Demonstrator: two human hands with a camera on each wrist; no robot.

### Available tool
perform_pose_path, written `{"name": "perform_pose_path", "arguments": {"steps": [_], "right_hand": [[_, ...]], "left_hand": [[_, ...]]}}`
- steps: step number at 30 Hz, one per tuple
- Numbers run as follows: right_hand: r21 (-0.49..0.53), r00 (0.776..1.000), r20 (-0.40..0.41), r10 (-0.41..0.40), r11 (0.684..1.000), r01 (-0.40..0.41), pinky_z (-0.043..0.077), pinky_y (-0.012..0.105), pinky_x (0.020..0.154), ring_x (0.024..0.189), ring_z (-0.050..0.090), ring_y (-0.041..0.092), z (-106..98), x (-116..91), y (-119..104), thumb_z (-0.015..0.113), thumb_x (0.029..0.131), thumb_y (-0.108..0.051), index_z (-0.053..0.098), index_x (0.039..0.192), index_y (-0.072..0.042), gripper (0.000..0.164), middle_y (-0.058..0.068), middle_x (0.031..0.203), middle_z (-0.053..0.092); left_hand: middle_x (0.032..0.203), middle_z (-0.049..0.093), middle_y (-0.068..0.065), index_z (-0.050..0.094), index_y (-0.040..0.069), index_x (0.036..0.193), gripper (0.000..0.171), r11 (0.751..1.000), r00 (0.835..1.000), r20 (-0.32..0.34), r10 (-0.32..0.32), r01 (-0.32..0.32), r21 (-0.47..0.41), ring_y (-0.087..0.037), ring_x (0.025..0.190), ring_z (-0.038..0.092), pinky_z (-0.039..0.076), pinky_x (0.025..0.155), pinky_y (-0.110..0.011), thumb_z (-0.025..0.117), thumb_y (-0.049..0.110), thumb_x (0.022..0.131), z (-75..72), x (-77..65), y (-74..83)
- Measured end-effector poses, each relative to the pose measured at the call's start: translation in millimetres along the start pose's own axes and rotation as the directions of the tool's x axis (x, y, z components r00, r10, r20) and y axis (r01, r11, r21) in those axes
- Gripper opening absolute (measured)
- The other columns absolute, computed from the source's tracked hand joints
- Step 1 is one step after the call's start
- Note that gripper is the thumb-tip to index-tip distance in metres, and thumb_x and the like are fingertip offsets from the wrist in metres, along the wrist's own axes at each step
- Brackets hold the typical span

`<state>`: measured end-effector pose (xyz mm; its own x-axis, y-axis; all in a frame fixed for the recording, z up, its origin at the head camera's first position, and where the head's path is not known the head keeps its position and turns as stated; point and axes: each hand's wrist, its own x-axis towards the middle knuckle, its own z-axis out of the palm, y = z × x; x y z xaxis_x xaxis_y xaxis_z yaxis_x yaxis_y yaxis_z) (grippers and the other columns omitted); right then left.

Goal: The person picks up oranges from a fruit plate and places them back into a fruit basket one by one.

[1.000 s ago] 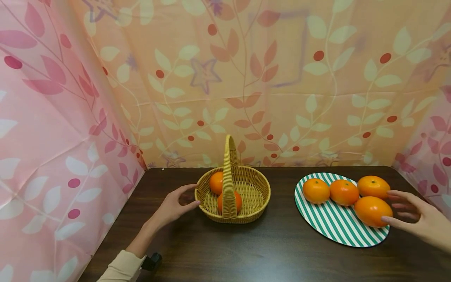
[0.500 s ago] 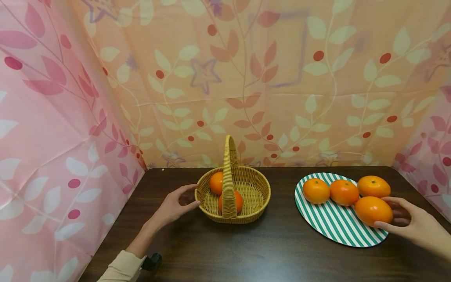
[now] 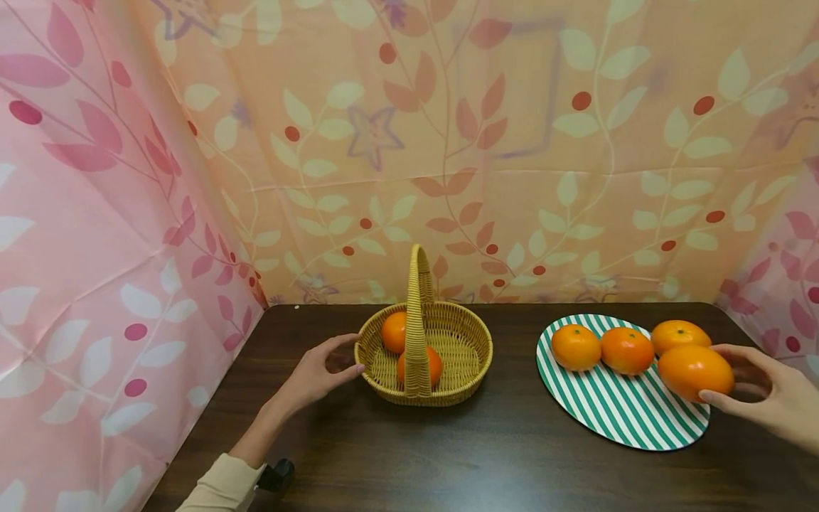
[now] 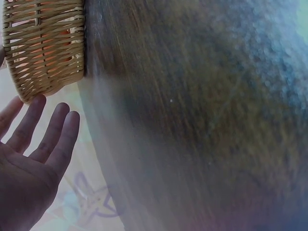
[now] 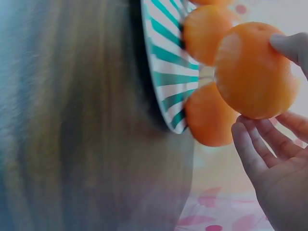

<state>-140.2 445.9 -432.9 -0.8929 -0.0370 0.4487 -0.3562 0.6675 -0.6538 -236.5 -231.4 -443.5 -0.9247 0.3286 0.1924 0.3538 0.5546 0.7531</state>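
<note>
In the head view my right hand [image 3: 771,398] pinches an orange [image 3: 695,372] between thumb and fingers, lifted above the striped plate [image 3: 646,427]. The right wrist view shows the thumb on one side of this orange [image 5: 257,72] and the fingertips on the other. Three more oranges lie on the plate, among them a left one [image 3: 576,348], a middle one [image 3: 628,350] and a back right one [image 3: 680,335]. My left hand [image 3: 316,373] touches the left end of a wicker basket [image 3: 461,355] with spread fingers, seen extended in the left wrist view.
Inside the basket are two oranges, a rear one [image 3: 393,332] and a front one [image 3: 430,367] partly behind the tall handle [image 3: 415,320]. Basket and plate stand on a dark wooden table [image 3: 448,462]. Patterned cloth [image 3: 448,142] hangs behind and at the sides.
My right hand has closed round the front right orange and raised it off the plate, slightly up and to the right. My left hand has stayed at the basket.
</note>
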Motion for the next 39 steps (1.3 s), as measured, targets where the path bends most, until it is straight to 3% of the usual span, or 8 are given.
{"name": "perform_pose_path", "arguments": {"steps": [1, 9, 22, 30, 39], "right_hand": [[0.003, 1.0, -0.006, 0.008, 1.0, -0.008, 0.047, 0.005, 0.071, 0.09, 0.057, -0.014, -0.5, 1.3, -1.8, 0.086, 0.073, 0.01, 0.056, 0.132, -0.009, 0.069, -0.032, 0.113, 0.055], [-0.035, 0.997, 0.054, 0.057, 0.998, -0.055, 0.049, 0.006, 0.068, 0.091, 0.054, -0.017, 0.6, 14.9, -15.1, 0.085, 0.082, -0.002, 0.046, 0.136, 0.008, 0.068, -0.028, 0.119, 0.044], [0.007, 0.995, 0.102, 0.001, 1.0, -0.002, 0.05, 0.008, 0.075, 0.1, 0.056, -0.012, 15.1, 39.3, -48.8, 0.084, 0.083, -0.001, 0.049, 0.141, 0.0, 0.068, -0.014, 0.125, 0.051], [0.046, 0.989, 0.137, -0.061, 0.997, 0.055, 0.048, 0.008, 0.081, 0.105, 0.057, -0.006, 29.1, 54.5, -61.0, 0.086, 0.08, 0.001, 0.053, 0.141, -0.003, 0.069, -0.013, 0.125, 0.057], [0.088, 0.983, 0.162, -0.086, 0.993, 0.072, 0.045, 0.009, 0.088, 0.107, 0.06, -0.002, 46.2, 69.3, -81.8, 0.085, 0.081, 0.001, 0.056, 0.139, -0.007, 0.065, -0.002, 0.127, 0.059]], "left_hand": [[0.141, 0.058, -0.009, 0.058, 0.012, 0.143, 0.063, 1.0, 1.0, 0.0, 0.002, -0.002, -0.003, -0.033, 0.11, 0.065, 0.058, 0.082, -0.034, 0.083, 0.032, 0.088, 0.0, 0.0, 0.0], [0.141, 0.058, -0.011, 0.058, 0.011, 0.143, 0.064, 1.0, 1.0, -0.001, 0.011, -0.011, -0.014, -0.035, 0.11, 0.065, 0.058, 0.082, -0.035, 0.083, 0.03, 0.088, -0.8, 0.7, 1.1], [0.141, 0.057, -0.01, 0.058, 0.014, 0.144, 0.063, 1.0, 1.0, -0.009, 0.003, -0.003, -0.003, -0.032, 0.109, 0.065, 0.058, 0.084, -0.04, 0.083, 0.03, 0.088, -1.8, 1.3, 1.2], [0.14, 0.058, -0.01, 0.058, 0.012, 0.143, 0.063, 1.0, 1.0, -0.015, -0.004, 0.003, -0.006, -0.033, 0.109, 0.065, 0.058, 0.083, -0.035, 0.083, 0.03, 0.088, -0.6, -0.6, -0.2], [0.141, 0.057, -0.011, 0.058, 0.013, 0.143, 0.062, 1.0, 1.0, -0.014, -0.003, 0.003, -0.013, -0.035, 0.11, 0.064, 0.058, 0.082, -0.035, 0.083, 0.03, 0.088, 1.1, -0.1, -0.2]]}}
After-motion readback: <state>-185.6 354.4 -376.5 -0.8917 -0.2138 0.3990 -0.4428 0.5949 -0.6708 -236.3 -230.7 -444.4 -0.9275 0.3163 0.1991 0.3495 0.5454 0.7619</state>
